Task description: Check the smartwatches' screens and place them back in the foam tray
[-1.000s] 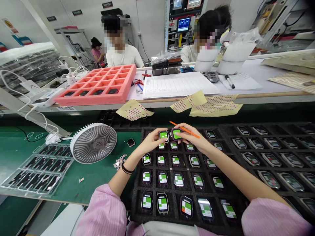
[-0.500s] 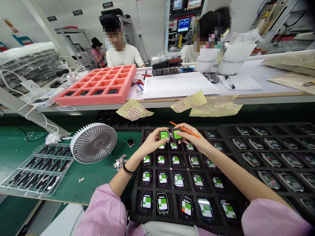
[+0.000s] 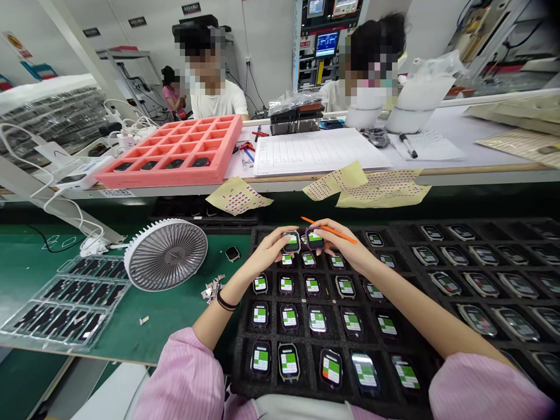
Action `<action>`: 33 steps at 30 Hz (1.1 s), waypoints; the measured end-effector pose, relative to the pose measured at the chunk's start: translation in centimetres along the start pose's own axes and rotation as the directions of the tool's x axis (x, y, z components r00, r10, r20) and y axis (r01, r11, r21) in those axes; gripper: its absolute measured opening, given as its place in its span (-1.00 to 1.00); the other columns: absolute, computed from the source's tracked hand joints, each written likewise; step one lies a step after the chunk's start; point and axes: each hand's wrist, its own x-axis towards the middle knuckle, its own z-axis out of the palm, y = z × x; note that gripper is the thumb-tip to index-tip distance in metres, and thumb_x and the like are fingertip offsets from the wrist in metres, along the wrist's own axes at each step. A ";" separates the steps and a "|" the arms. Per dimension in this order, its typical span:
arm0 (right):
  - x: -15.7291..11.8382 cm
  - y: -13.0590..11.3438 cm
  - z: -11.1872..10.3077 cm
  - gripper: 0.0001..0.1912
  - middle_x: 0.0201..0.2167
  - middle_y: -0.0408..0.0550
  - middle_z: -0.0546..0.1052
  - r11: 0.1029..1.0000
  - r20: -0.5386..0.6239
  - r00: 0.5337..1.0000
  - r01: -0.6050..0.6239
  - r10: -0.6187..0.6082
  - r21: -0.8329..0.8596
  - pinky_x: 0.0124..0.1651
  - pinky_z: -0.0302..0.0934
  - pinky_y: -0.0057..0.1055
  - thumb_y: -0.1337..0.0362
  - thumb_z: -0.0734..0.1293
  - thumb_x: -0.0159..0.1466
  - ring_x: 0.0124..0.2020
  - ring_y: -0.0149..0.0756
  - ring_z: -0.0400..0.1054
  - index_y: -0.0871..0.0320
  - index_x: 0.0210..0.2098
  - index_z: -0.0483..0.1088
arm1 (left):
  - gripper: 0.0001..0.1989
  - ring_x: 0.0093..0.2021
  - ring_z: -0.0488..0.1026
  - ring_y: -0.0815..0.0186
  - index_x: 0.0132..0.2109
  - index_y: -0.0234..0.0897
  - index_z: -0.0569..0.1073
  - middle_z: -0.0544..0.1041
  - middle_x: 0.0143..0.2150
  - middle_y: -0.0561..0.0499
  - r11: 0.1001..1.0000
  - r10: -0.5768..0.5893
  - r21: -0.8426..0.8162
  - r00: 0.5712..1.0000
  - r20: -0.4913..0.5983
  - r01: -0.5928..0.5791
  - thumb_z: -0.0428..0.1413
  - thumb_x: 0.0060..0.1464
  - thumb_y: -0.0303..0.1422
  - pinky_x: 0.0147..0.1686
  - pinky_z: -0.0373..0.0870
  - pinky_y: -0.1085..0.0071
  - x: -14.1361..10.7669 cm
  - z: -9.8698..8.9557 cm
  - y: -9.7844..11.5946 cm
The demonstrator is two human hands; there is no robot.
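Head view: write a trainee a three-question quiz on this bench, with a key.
1. Which hand holds the slim orange stick?
2. True or false: the round white desk fan stands to the left of the nearest black foam grid tray.
3. How many dark pieces lie in the nearest row of the coral-pink rectangular foam tray? A) two; B) four; C) six.

Key: 1. The right hand, along with a purple-rimmed square watch. 2. True. 3. B.
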 end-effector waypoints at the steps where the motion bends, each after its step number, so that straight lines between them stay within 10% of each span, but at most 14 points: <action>1: 0.0 0.0 0.0 -0.71 -0.53 -0.18 0.43 1.000 0.001 1.000 0.002 -0.002 0.000 -0.61 0.00 -0.51 0.06 0.35 0.22 -0.57 -0.41 0.37 0.10 -0.16 0.40 | -0.55 -0.40 0.36 0.44 0.16 -0.26 0.34 0.45 -0.15 -0.06 1.000 0.018 0.005 1.000 0.015 -0.018 0.05 0.19 -0.17 -0.57 0.15 0.57 -0.1 0.0 0.0; 6: 0.0 0.3 0.9 -0.69 -0.50 -0.16 0.42 1.000 -0.003 1.000 -0.023 0.023 0.017 -0.63 0.07 -0.53 0.04 0.34 0.21 -0.54 -0.39 0.38 0.12 -0.17 0.42 | -0.35 -0.05 0.42 0.23 0.27 -0.19 0.18 0.34 0.18 -0.18 0.935 0.242 0.240 0.965 0.103 -0.261 0.19 0.06 -0.39 -0.29 0.40 0.45 -0.5 0.6 -0.3; 15: -1.4 0.2 2.4 -0.60 -0.25 -0.05 0.50 0.999 0.020 1.000 0.002 -0.001 -0.049 -0.47 0.39 -0.39 0.00 0.30 0.22 -0.36 -0.31 0.43 0.08 -0.05 0.42 | -0.52 0.10 0.34 0.06 0.10 -0.25 0.39 0.41 0.09 -0.19 0.469 0.519 0.765 0.839 0.166 -0.442 0.20 -0.01 -0.47 0.03 0.31 0.12 -0.1 0.7 -1.2; 20: -1.6 -1.4 2.0 -0.60 -0.18 -0.07 0.55 0.992 0.159 0.987 -0.042 0.024 0.115 -0.11 0.39 -0.28 0.21 0.50 0.05 -0.18 -0.27 0.45 0.06 -0.11 0.44 | -0.53 0.05 0.39 0.09 0.06 -0.21 0.42 0.47 0.05 -0.16 0.491 0.665 0.678 0.738 0.115 -0.547 0.25 -0.05 -0.37 0.03 0.30 0.12 -0.5 0.5 -0.4; 27: -1.6 -1.5 1.7 -0.58 -0.27 -0.09 0.57 0.938 0.288 0.953 -0.180 0.092 0.296 -0.21 0.36 -0.39 0.26 0.54 -0.03 -0.25 -0.33 0.46 0.11 -0.17 0.46 | -0.53 0.03 0.43 0.13 0.04 -0.23 0.43 0.53 -0.01 -0.15 0.492 0.733 0.564 0.665 0.143 -0.664 0.29 -0.05 -0.32 0.05 0.31 0.15 -0.7 1.0 0.1; 33: -1.7 -1.9 1.9 -0.60 -0.29 -0.09 0.57 0.945 0.251 0.962 -0.177 0.108 0.274 -0.18 0.34 -0.35 0.27 0.55 -0.07 -0.23 -0.28 0.46 0.12 -0.23 0.45 | -0.54 0.02 0.44 0.11 0.04 -0.23 0.45 0.54 -0.02 -0.15 0.532 0.703 0.559 0.700 0.126 -0.636 0.27 -0.04 -0.29 0.04 0.31 0.14 -0.6 1.0 -0.2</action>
